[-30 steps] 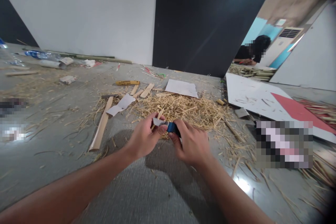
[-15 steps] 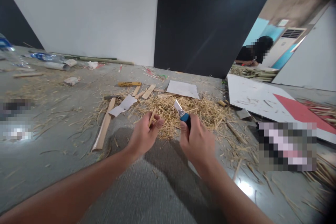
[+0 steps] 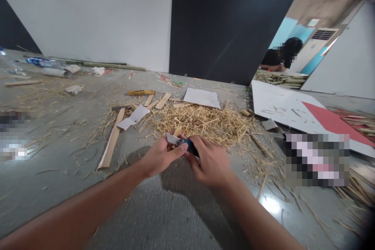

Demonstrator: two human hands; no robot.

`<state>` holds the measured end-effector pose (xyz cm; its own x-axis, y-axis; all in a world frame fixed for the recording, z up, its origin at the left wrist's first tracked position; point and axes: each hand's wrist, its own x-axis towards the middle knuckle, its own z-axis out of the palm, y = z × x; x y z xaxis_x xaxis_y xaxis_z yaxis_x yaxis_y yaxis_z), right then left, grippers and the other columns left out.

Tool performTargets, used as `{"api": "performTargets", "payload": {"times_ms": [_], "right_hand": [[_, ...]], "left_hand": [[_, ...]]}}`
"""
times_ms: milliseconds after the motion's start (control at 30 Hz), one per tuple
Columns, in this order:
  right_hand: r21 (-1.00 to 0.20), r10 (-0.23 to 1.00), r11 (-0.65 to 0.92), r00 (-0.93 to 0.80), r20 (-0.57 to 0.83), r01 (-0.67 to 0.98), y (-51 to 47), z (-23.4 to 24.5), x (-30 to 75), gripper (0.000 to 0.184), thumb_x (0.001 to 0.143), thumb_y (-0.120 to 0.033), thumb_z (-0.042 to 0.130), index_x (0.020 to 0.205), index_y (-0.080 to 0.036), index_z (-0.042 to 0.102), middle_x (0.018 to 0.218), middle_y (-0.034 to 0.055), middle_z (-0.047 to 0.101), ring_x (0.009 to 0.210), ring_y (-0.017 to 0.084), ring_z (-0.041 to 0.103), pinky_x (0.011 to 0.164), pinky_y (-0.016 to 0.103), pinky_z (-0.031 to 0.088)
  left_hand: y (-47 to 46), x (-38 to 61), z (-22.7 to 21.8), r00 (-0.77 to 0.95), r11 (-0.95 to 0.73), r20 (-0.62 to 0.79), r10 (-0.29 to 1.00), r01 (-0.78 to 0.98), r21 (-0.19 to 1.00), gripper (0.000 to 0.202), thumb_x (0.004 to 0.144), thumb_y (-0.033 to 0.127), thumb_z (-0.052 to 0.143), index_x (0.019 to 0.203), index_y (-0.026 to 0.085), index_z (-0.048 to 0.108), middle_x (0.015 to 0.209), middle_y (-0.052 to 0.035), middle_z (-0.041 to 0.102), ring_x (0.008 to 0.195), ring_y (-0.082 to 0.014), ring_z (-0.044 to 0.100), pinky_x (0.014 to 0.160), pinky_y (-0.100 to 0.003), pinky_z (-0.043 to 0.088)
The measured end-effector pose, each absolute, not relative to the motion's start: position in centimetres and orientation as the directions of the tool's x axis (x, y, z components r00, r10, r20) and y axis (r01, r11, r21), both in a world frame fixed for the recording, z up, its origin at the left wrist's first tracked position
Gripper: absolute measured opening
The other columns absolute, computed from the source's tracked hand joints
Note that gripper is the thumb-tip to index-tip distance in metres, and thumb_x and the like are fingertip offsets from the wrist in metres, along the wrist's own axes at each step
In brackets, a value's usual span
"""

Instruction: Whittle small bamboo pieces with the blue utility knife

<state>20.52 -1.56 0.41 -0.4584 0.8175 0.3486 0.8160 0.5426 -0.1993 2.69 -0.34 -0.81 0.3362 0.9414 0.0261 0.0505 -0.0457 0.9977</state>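
My right hand (image 3: 209, 160) is wrapped round the dark blue handle of a utility knife (image 3: 189, 145), its blade pointing left. My left hand (image 3: 161, 155) grips a small bamboo strip (image 3: 177, 130), whose pale tip shows above the fingers. The blade lies across or close against the strip; the exact contact is hidden. My left thumb rests at the knife's front end. Just beyond both hands spreads a pile of thin straw-coloured shavings (image 3: 202, 119) on the grey floor.
A flat wooden slat (image 3: 113, 138) and torn paper (image 3: 134, 118) lie to the left. White paper (image 3: 202, 97) and a yellow tube-like piece (image 3: 141, 92) sit behind. White-and-red boards (image 3: 281, 101) stretch right. Far right, another person (image 3: 281, 56) leans over bamboo stalks (image 3: 281, 79).
My right hand has brought the knife left and turned its blade leftward against the strip. My hands now meet, with my left thumb on the knife. The view has shifted slightly.
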Motion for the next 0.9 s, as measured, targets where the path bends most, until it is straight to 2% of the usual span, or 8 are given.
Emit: {"api": "performTargets", "payload": {"times_ms": [67,133,300,500,633,767,833,900], "right_hand": [[-0.204,0.817,0.552,-0.477,0.324,0.808,-1.6,0.4,20.5,0.027,0.094,-0.041,0.042,0.108,-0.019,0.051,0.093,0.0052,0.066,0.073,0.019,0.062,0.057,0.029,0.029],[-0.201,0.822,0.546,-0.473,0.317,0.813,-1.7,0.5,20.6,0.028,0.094,-0.041,0.041,0.108,-0.019,0.051,0.091,0.0048,0.066,0.07,0.018,0.061,0.056,0.029,0.027],[-0.174,0.822,0.535,-0.463,0.331,0.826,-1.8,0.5,20.7,0.028,0.094,-0.042,0.04,0.105,-0.019,0.052,0.088,0.0042,0.066,0.067,0.018,0.061,0.054,0.029,0.023],[-0.07,0.803,0.492,-0.421,0.421,0.868,-2.0,0.7,20.8,0.026,0.094,-0.042,0.04,0.094,-0.018,0.05,0.081,0.0053,0.065,0.066,0.019,0.06,0.054,0.03,0.019],[-0.072,0.81,0.451,-0.374,0.451,0.89,-2.2,0.7,20.4,0.024,0.093,-0.042,0.041,0.091,-0.019,0.049,0.082,0.0058,0.064,0.067,0.02,0.061,0.054,0.029,0.019],[-0.219,0.87,0.314,-0.188,0.455,0.924,-1.9,0.9,20.4,0.026,0.095,-0.041,0.035,0.093,-0.019,0.048,0.077,0.0057,0.064,0.06,0.019,0.058,0.052,0.027,0.019],[-0.283,0.882,0.213,-0.059,0.467,0.935,-1.6,0.9,20.8,0.029,0.097,-0.042,0.032,0.094,-0.018,0.047,0.072,0.0056,0.063,0.056,0.019,0.055,0.05,0.027,0.018],[-0.281,0.876,0.223,-0.065,0.478,0.933,-1.4,1.0,21.3,0.03,0.096,-0.044,0.032,0.095,-0.018,0.048,0.072,0.0059,0.062,0.056,0.019,0.055,0.05,0.027,0.018]], "left_hand": [[-0.4,2.5,-1.0,0.362,0.021,-0.033,0.932,0.037,0.999,0.042,0.08,0.056,0.061,0.101,0.02,0.055,0.057,0.0068,0.04,0.043,-0.0064,0.032,0.037,-0.019,0.027],[-0.3,2.3,-1.1,0.381,0.013,-0.034,0.924,0.056,0.998,0.04,0.081,0.056,0.06,0.094,0.019,0.057,0.052,0.0073,0.037,0.041,-0.0064,0.031,0.037,-0.019,0.025],[-0.2,2.1,-0.7,0.392,-0.177,0.096,0.915,0.177,0.968,0.042,0.085,0.056,0.054,0.068,0.018,0.054,0.049,0.0058,0.035,0.044,-0.0073,0.031,0.04,-0.021,0.025],[0.0,2.4,-0.5,0.376,-0.341,0.221,0.9,0.29,0.894,0.039,0.088,0.049,0.05,0.065,0.018,0.051,0.055,0.0042,0.04,0.056,-0.0101,0.039,0.053,-0.023,0.033],[0.0,2.7,-0.7,0.29,-0.306,0.205,0.935,0.362,0.88,0.043,0.087,0.055,0.05,0.064,0.018,0.047,0.052,0.0057,0.037,0.049,-0.0086,0.033,0.047,-0.022,0.027],[-0.3,3.0,-1.1,0.115,-0.234,0.204,0.972,0.394,0.889,0.043,0.085,0.057,0.052,0.067,0.019,0.045,0.053,0.0056,0.041,0.048,-0.0082,0.036,0.044,-0.021,0.028],[-0.4,3.0,-1.3,0.084,-0.143,0.123,0.989,0.309,0.94,0.043,0.085,0.06,0.051,0.071,0.02,0.043,0.049,0.0078,0.037,0.042,-0.0073,0.034,0.04,-0.02,0.028],[-0.3,3.0,-1.5,0.172,-0.045,0.022,0.985,0.131,0.99,0.043,0.083,0.064,0.051,0.077,0.022,0.041,0.046,0.011,0.031,0.035,-0.006,0.028,0.035,-0.019,0.027]]}}
